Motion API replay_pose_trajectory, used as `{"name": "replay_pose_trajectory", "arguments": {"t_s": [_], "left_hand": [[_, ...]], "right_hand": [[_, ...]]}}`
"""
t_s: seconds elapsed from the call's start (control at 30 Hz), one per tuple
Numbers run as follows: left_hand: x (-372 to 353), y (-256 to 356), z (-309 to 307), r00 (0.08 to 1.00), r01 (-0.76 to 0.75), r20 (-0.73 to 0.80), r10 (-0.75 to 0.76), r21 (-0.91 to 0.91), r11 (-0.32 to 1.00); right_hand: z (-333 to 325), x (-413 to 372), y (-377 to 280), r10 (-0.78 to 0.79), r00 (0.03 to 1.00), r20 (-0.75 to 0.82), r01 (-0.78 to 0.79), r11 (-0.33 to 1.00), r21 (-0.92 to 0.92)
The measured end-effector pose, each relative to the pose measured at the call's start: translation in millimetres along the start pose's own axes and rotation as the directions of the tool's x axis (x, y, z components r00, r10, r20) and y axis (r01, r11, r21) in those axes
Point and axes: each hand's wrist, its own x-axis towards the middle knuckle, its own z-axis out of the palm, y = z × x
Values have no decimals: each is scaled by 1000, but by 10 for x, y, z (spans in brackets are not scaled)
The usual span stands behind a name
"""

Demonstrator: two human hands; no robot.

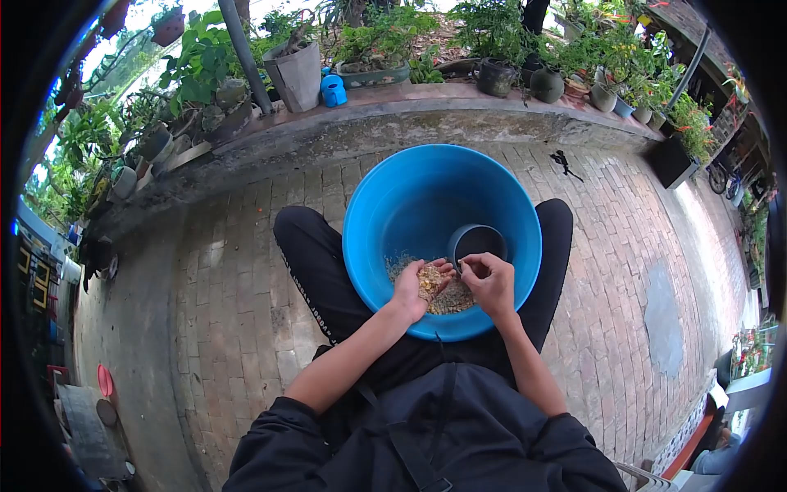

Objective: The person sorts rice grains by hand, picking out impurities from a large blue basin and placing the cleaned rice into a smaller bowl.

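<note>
A large blue plastic tub (366,213) sits between my bent legs, with loose yellowish grain (452,303) lying in its bottom. My left hand (408,289) is palm up and cupped inside the tub, holding a small heap of the same grain. Close by on the right, my right hand (495,287) has thumb and forefinger pinched together near the left fingertips. Whatever the pinch may hold is too small to make out. Behind the right hand a small round container (479,240) with a dark interior rests in the tub, partly hidden by that hand.
Brick paving (607,271) surrounds me. A low wall (369,131) with potted plants and a blue watering can (334,91) runs across the front. A small black object (566,164) lies on the bricks ahead right. A red item (105,380) is far left.
</note>
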Motion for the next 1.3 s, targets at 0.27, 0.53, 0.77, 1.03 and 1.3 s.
{"name": "replay_pose_trajectory", "arguments": {"t_s": [0.27,0.53,0.77,1.03,1.3], "left_hand": [[11,-1,-6,1000,4,24,-3,-20,1000],[-33,12,27,1000,9,13,-9,-12,1000],[28,-29,-67,998,-8,70,7,11,1000],[-44,-28,0,999,19,42,-22,66,998],[-21,-35,-12,999,14,48,-17,73,997]], "right_hand": [[-46,64,83,207,958,-197,-192,977,94],[-10,10,-45,40,989,-140,-32,998,60],[95,-78,-92,-393,867,306,434,898,-77],[168,-95,-18,-477,774,416,597,769,-229],[164,-92,-17,-478,777,409,590,779,-211]]}}
